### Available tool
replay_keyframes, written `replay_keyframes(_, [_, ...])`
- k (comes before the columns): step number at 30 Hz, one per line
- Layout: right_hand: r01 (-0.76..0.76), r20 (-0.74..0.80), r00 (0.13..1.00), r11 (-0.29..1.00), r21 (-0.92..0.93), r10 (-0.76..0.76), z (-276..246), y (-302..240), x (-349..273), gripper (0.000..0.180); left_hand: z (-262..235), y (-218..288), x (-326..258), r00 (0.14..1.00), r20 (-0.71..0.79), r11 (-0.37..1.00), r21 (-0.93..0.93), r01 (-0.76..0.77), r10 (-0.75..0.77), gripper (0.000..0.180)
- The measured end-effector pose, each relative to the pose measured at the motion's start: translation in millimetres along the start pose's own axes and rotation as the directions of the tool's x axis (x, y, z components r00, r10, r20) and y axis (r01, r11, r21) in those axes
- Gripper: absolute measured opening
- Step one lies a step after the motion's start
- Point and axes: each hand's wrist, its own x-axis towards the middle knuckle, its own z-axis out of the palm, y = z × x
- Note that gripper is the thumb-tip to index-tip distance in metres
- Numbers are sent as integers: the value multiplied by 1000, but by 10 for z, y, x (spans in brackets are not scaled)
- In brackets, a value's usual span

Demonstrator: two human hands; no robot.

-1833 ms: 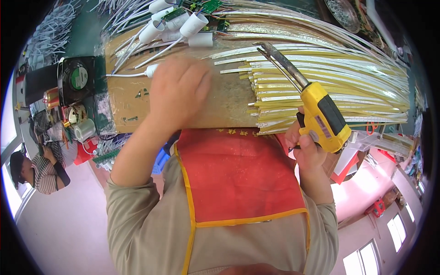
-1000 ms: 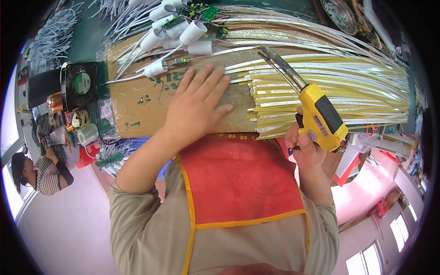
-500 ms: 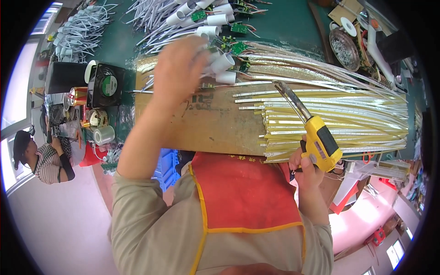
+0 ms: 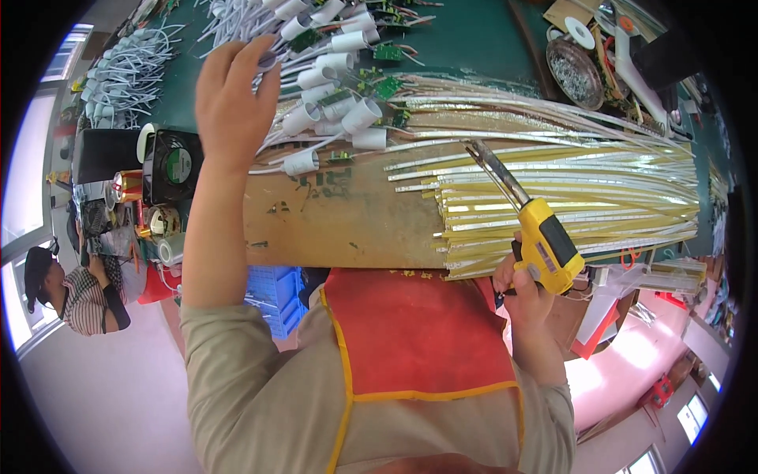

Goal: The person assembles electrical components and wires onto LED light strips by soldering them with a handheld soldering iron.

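My left hand [image 4: 235, 107] is over the pile at the far left of the board, its fingers curled around a white plastic sleeve [image 4: 268, 61] on a cable; the palm hides part of the grip. Several more white sleeves [image 4: 362, 115] with grey-white cables and small green circuit boards [image 4: 388, 87] lie to its right. One sleeve [image 4: 301, 163] rests nearer me on the brown board [image 4: 347, 229]. My right hand [image 4: 524, 283] grips a yellow and black soldering gun [image 4: 550, 246] by its handle. The gun's long metal tip points up and left, above white and yellow LED strips [image 4: 568, 193].
A black fan [image 4: 172, 166] stands left of the board, beside cans and a tape roll [image 4: 170, 249]. More white cables [image 4: 126, 75] are heaped at the far left. A round metal dish [image 4: 575, 75] lies at the far right. Another person [image 4: 87, 288] sits at left.
My left hand has moved left and away from the middle of the sleeves. A sleeve with a cable now shows on the near board. The soldering gun has stayed nearly still in my right hand.
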Motion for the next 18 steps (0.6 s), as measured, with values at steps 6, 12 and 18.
replay_keyframes(6, [-76,-2,997,997,26,76,54,-39,30,67,-585,497,-751,911,366,978,-144,-149,192,38])
replay_keyframes(12, [-105,40,994,994,-2,105,89,-20,50,66,-544,608,-1190,808,582,982,-186,27,88,36])
replay_keyframes(18, [-109,53,993,994,-14,109,129,16,2,66,-458,808,-1016,817,571,937,-323,135,79,37])
